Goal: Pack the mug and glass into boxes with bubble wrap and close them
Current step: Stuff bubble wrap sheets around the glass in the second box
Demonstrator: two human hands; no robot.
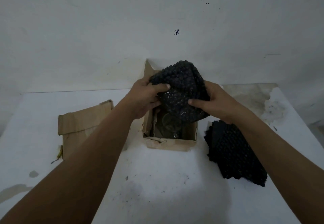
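A bundle of black bubble wrap [180, 90] hangs over an open cardboard box [171, 142] at the table's middle. My left hand [145, 97] grips the bundle's left side, thumb across its front. My right hand [215, 103] grips its right side, thumb pressed into the wrap. Inside the box lies a clear glass [169, 123], partly hidden under the bundle. What the bundle holds, if anything, is hidden.
A second cardboard box [80, 122] lies to the left, its flap folded over. A stack of black bubble wrap [235, 152] lies to the right of the open box. The white table [157, 180] is stained and meets a white wall behind.
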